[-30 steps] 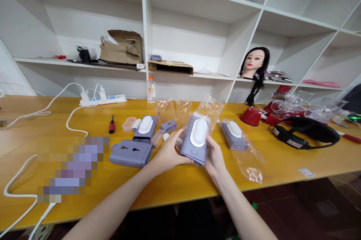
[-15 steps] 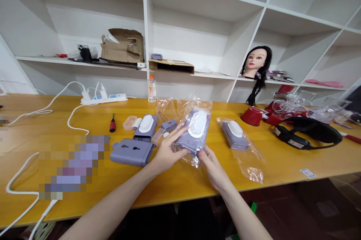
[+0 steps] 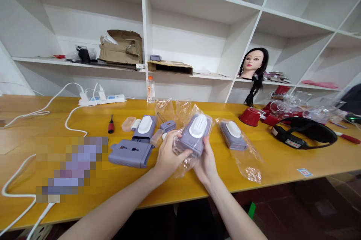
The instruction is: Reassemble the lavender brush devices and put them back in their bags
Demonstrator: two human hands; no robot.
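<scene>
Between my hands is a purple box-shaped device with a white oval piece on its face [image 3: 199, 126], wrapped in a clear plastic bag. My left hand [image 3: 168, 154] grips its left and lower side, thumb across the bottom end. My right hand [image 3: 208, 163] holds the right side and reaches underneath, its fingers partly hidden. A similar bagged device [image 3: 234, 140] lies to the right on the table. To the left lie an unwrapped purple device with a white oval piece [image 3: 146, 125], a purple casing with two slots [image 3: 130, 153] and a small purple part [image 3: 168, 126].
A red-handled screwdriver [image 3: 111, 125] and a white power strip [image 3: 105, 100] with cables lie left. A clear bottle with an orange cap [image 3: 150, 90] stands behind. Rightward are a red cup-shaped piece [image 3: 249, 116] and a black headband device [image 3: 304, 135]. White shelves [image 3: 188, 29] rise at the back.
The bagged device has been tilted up, showing more of its bottom end. My right hand has shifted up along its right side, and my left hand has drawn closer around the lower left.
</scene>
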